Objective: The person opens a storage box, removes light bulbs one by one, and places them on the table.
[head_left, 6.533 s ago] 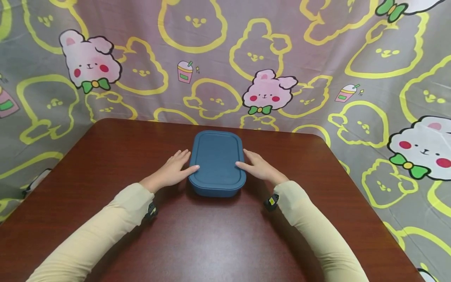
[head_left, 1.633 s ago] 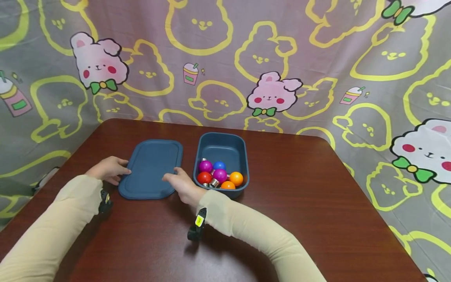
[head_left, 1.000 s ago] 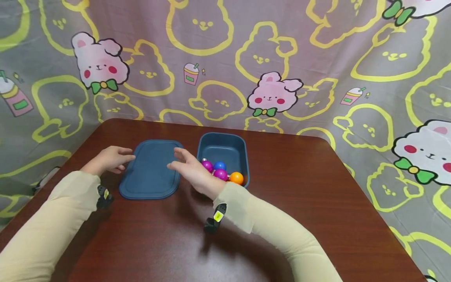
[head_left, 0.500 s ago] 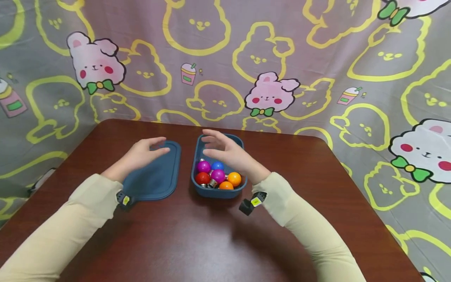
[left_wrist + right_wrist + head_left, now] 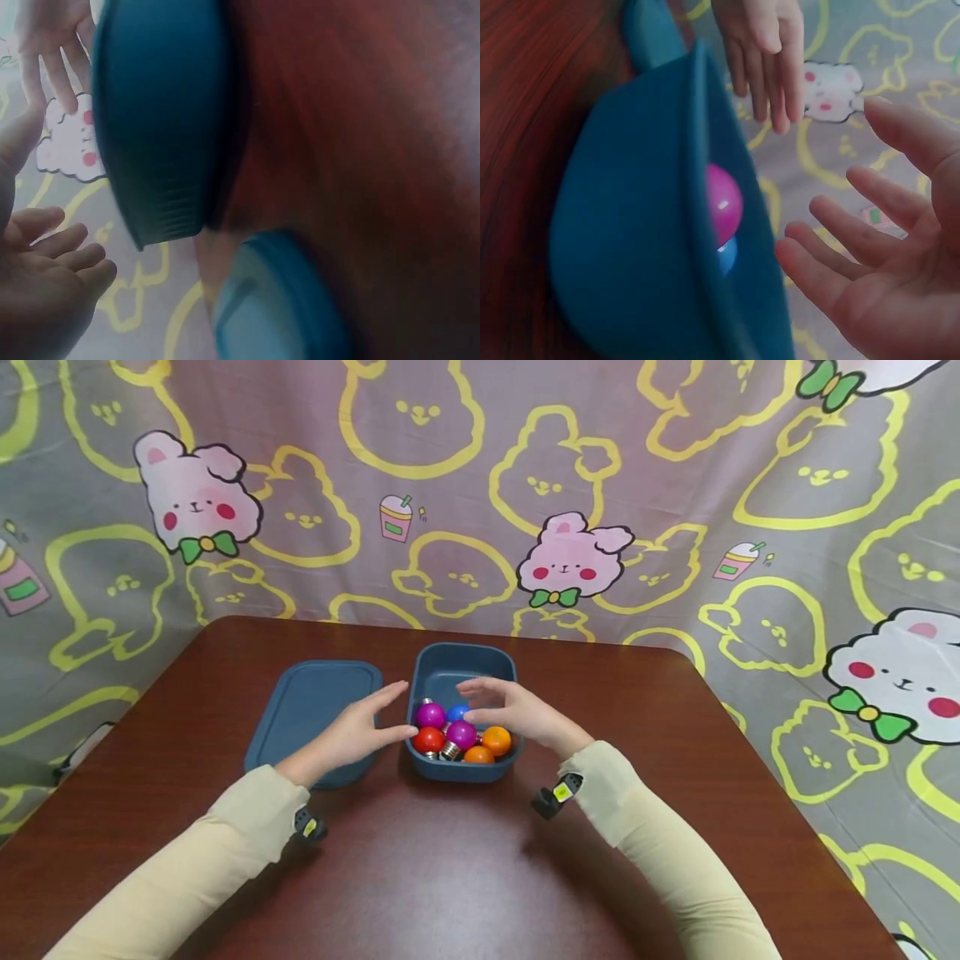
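A blue rectangular container (image 5: 462, 772) stands uncovered on the table, with several coloured light bulbs in its near half. Among them are a purple bulb (image 5: 461, 735), a red bulb (image 5: 428, 740), an orange bulb (image 5: 497, 741) and a blue bulb (image 5: 456, 713); silvery screw bases show between them. My left hand (image 5: 348, 739) is at the container's left side, thumb and fingers spread, holding nothing. Over the right rim my right hand (image 5: 521, 714) hovers with loosely bent fingers, also holding nothing. The right wrist view shows its palm (image 5: 900, 300) beside the rim.
The blue lid (image 5: 303, 714) lies flat left of the container, partly behind my left hand. A brown wooden table (image 5: 450, 877) carries everything. Behind it hangs a patterned curtain (image 5: 465, 468) close to the far edge.
The container was covered at first; its lid now lies to the left. Both hands have left the lid and moved right to either side of the container.
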Tool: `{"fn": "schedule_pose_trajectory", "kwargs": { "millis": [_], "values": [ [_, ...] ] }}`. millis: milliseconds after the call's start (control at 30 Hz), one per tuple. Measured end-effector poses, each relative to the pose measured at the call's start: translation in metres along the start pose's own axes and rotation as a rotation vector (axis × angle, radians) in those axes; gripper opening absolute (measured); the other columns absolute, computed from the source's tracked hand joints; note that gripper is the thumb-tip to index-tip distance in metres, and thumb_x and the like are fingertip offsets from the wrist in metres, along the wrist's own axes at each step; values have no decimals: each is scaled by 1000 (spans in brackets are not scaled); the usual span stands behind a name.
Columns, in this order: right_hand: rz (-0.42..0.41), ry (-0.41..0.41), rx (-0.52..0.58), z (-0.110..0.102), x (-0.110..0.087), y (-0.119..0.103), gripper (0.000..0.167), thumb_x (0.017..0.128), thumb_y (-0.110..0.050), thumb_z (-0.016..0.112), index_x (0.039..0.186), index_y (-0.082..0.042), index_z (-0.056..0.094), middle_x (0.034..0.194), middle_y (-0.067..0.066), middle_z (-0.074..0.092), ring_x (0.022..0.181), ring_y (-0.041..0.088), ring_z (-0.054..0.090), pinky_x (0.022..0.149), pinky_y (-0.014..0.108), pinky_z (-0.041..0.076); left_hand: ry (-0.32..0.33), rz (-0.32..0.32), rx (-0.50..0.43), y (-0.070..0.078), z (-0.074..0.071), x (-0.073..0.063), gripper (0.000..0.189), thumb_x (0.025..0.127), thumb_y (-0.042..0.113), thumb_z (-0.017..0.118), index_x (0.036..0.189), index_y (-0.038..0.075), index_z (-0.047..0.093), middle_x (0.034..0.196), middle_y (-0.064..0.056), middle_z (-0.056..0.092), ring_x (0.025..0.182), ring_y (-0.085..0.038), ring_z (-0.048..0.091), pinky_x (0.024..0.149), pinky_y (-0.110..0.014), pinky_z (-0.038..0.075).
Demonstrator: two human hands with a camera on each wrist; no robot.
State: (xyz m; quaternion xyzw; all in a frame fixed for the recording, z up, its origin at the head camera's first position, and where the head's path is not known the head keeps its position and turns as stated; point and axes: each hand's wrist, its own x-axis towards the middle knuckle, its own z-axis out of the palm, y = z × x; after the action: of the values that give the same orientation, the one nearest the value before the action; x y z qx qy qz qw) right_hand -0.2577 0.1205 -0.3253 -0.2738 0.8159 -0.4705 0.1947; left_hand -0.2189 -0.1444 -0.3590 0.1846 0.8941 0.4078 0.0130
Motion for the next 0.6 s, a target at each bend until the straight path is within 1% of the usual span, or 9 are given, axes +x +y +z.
{"fn": "schedule_pose_trajectory", "kwargs": {
  "millis": [67, 133, 267, 367, 500, 600],
  "values": [
    [24, -13, -24, 1, 1, 6, 50, 83, -30, 68, 129, -19, 52, 130, 5, 50, 116, 23, 45, 87, 38, 46, -10, 5, -10, -2, 5, 0, 80, 82, 34, 69, 144, 4, 28, 147, -15, 27, 132, -35, 25, 100, -55, 27],
    [52, -25, -44, 3, 1, 10, 51, 83, -30, 68, 129, -17, 52, 128, 6, 51, 116, 23, 45, 86, 38, 46, -25, -2, -15, -5, 10, 0, 82, 82, 33, 70, 145, 4, 26, 148, -14, 25, 132, -35, 24, 100, -55, 26],
    [89, -52, -67, 8, 3, 13, 51, 84, -28, 68, 130, -13, 52, 125, 6, 52, 113, 22, 46, 85, 37, 46, -44, 5, 1, -10, 17, -1, 84, 81, 36, 70, 145, 3, 26, 149, -13, 24, 132, -33, 25, 101, -53, 27],
    [66, -69, -64, 11, 4, 14, 48, 85, -24, 66, 129, -9, 52, 127, 9, 52, 114, 24, 47, 86, 37, 45, -50, 19, 1, -12, 19, -2, 84, 80, 35, 71, 144, 2, 27, 149, -13, 23, 132, -33, 26, 102, -51, 26],
    [44, -66, -84, 15, 8, 16, 47, 85, -20, 67, 128, -7, 53, 126, 10, 52, 112, 25, 48, 85, 35, 46, -53, 39, 3, -13, 20, -3, 83, 81, 33, 71, 143, -1, 28, 149, -14, 22, 132, -34, 27, 101, -52, 25],
    [52, -62, -124, 17, 12, 18, 45, 84, -20, 68, 126, -8, 56, 121, 7, 56, 108, 24, 50, 82, 32, 47, -54, 50, 9, -12, 20, -4, 82, 81, 36, 70, 142, -1, 29, 149, -15, 22, 131, -34, 27, 101, -52, 25]
  ]
}}
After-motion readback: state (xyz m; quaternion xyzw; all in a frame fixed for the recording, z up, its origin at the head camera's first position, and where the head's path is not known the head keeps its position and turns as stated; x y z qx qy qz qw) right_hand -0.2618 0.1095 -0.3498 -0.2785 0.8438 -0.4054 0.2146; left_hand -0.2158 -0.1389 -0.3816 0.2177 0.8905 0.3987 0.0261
